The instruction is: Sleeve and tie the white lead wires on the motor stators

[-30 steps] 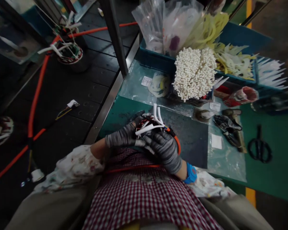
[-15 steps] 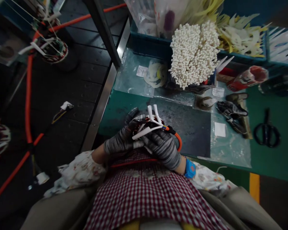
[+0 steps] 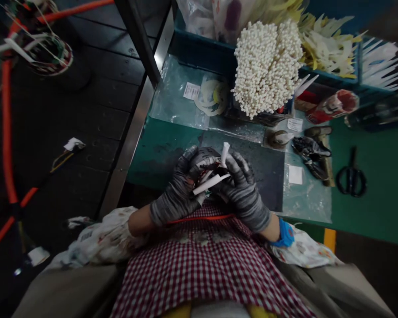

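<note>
In front of my apron I hold a dark motor stator (image 3: 208,152) with copper windings, partly hidden by my gloves. My left hand (image 3: 179,192), in a grey striped glove, is wrapped around its left side. My right hand (image 3: 247,194), in a matching glove, has bent fingers at its right side, by the base of an upright white sleeve (image 3: 224,153). A second white sleeve (image 3: 207,184) slants across the near side of the windings, between the hands. An orange cable (image 3: 202,217) runs below my wrists; where it joins is hidden.
On the green bench (image 3: 378,176) lie black scissors (image 3: 351,180), tape-like rolls (image 3: 310,152) and a red can (image 3: 334,106). A bundle of white-tipped ties (image 3: 268,66) stands behind, near blue bins (image 3: 202,51). Another stator (image 3: 49,55) and orange cables (image 3: 7,132) are at left.
My right hand has moved up and right, its fingers rising toward the upright sleeve. The orange cable end beside it is out of sight. The whole view has shifted slightly.
</note>
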### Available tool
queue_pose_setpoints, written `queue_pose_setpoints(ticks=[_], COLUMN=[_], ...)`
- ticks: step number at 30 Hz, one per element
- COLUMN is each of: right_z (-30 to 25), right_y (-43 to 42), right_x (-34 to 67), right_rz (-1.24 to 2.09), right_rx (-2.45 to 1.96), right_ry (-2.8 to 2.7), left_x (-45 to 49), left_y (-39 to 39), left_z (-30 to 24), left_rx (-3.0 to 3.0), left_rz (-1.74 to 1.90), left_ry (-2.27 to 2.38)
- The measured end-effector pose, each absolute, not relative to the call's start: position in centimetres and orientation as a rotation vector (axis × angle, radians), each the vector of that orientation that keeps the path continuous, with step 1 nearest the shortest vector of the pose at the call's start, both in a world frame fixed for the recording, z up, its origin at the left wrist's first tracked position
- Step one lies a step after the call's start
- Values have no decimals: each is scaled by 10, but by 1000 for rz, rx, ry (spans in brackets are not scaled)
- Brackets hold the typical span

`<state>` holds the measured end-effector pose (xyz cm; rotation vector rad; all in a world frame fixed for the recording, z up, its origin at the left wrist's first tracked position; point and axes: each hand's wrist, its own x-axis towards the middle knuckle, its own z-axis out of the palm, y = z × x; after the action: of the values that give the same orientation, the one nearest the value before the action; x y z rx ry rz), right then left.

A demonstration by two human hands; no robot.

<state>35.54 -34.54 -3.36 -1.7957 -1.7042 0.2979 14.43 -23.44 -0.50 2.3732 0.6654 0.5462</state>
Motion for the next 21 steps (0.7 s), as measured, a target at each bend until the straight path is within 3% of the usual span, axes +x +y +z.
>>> queue_pose_setpoints(ticks=[8,21], right_z=[-48,-61], right_y=[-341,-350], right_x=[387,372], right_rz=[353,292], right_rx=[-1621,-1808], right_ry=[-1918,-1864], left_x=[143,143], left_y=[-223,-227], left_z=[-12,-18], left_rx=[2348,2286], left_rz=[606,719], left_ry=[418,408])
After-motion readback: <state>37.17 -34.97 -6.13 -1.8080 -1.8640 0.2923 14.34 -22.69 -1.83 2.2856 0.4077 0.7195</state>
